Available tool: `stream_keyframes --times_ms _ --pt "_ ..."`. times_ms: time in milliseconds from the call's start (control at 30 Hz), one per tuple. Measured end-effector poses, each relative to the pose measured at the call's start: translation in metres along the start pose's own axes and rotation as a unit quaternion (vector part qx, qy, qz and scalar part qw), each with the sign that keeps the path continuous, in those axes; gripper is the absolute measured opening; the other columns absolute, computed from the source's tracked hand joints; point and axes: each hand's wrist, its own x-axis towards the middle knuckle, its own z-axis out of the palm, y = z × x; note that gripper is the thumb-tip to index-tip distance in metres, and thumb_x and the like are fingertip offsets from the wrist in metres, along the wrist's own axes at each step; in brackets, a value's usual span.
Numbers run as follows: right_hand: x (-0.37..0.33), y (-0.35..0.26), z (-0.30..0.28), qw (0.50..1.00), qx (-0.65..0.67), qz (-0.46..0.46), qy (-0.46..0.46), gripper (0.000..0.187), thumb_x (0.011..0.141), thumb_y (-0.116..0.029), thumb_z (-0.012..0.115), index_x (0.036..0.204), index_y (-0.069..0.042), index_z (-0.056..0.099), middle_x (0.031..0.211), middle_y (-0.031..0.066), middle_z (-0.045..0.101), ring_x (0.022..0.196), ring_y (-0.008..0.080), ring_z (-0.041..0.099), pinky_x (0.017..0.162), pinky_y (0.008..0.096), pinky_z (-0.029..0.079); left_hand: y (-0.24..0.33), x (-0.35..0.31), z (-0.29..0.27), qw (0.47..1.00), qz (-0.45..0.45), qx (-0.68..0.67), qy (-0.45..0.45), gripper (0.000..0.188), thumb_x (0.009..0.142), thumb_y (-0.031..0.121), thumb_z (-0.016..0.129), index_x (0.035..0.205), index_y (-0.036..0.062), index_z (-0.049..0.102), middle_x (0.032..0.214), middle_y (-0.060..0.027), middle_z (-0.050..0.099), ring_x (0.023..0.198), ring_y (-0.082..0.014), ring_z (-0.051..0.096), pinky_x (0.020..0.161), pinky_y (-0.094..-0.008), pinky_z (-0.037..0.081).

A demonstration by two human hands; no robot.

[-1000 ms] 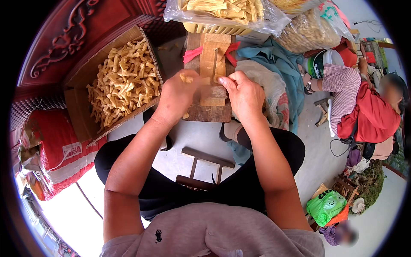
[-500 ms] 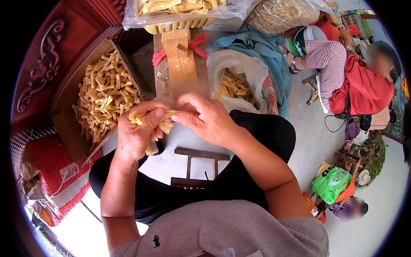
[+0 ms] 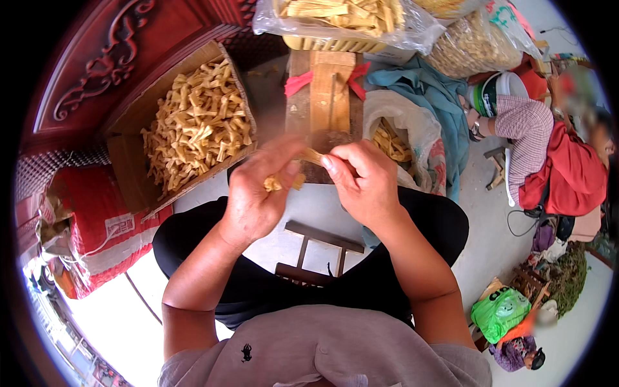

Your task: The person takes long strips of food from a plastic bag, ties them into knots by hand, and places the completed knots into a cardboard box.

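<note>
Between my hands, above my lap, is a pliable pale-yellow strip (image 3: pixel 311 156). My right hand (image 3: pixel 369 182) pinches one end of it between thumb and forefinger. My left hand (image 3: pixel 250 197) is closed around a crumpled yellow bunch (image 3: pixel 274 184), its fingers partly smeared by motion. Whether bunch and strip are one piece is hidden by the left fingers. Just beyond my hands stands a wooden bench (image 3: pixel 330 97) with an upright metal piece and red cloth ties. To the left, an open cardboard box (image 3: pixel 132 169) holds many knotted yellow pieces (image 3: pixel 196 122).
A plastic-lined yellow basket (image 3: pixel 332 44) of flat strips sits at the far end. Right of the bench is an open white sack (image 3: pixel 380 103) of yellow pieces beside blue cloth (image 3: pixel 451 122). A seated person in red (image 3: pixel 564 168) is at right. A low wooden stool frame (image 3: pixel 322 237) lies between my legs.
My hands have moved apart, drawing the yellow strip out between them. The left fingers now sweep over the top. The whole view has shifted, with the surroundings sliding right.
</note>
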Motion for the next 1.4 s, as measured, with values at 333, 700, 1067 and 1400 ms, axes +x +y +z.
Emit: stream_keyframes --times_ms 333,700,1067,1400 --pt "-0.003 -0.011 0.002 0.968 0.048 -0.219 -0.113 0.027 0.065 -0.013 0.08 0.072 -0.007 0.055 0.055 0.0028 0.049 0.044 0.0198 0.05 0.041 0.03 0.037 0.005 -0.001 0.006 0.892 -0.342 -0.263 -0.133 0.03 0.087 0.025 0.064 0.067 0.0023 0.061 0.06 -0.0001 0.053 0.056 -0.0052 0.045 0.049 -0.024 0.038" --pt "-0.009 -0.01 -0.009 0.982 0.08 0.123 -0.115 0.03 0.09 -0.017 0.058 0.066 0.001 0.053 0.057 0.0058 0.046 0.053 0.0116 0.046 0.048 0.0295 0.037 0.013 -0.012 -0.009 0.968 0.154 -0.067 -0.186 0.028 0.077 0.028 0.072 0.092 0.0049 0.068 0.083 -0.0049 0.064 0.077 -0.0207 0.063 0.062 -0.033 0.049" --pt "-0.034 -0.004 0.01 0.68 0.556 0.45 -0.162 0.018 0.09 -0.024 0.053 0.101 -0.01 0.053 0.066 -0.0027 0.045 0.043 0.0046 0.035 0.041 0.0194 0.027 -0.014 -0.008 -0.008 0.92 0.37 0.128 0.004 0.014 0.066 0.014 0.064 0.066 0.0044 0.053 0.076 -0.0067 0.052 0.064 -0.0251 0.058 0.048 -0.0369 0.046" --pt "-0.028 -0.001 0.004 0.902 0.304 0.3 -0.053 0.019 0.096 -0.017 0.05 0.094 0.0 0.059 0.07 -0.0012 0.051 0.053 0.0034 0.036 0.047 0.0188 0.026 -0.007 -0.015 0.001 0.984 0.116 0.131 0.024 0.014 0.067 0.014 0.064 0.076 0.0025 0.064 0.089 -0.0092 0.062 0.071 -0.0309 0.063 0.054 -0.0394 0.05"
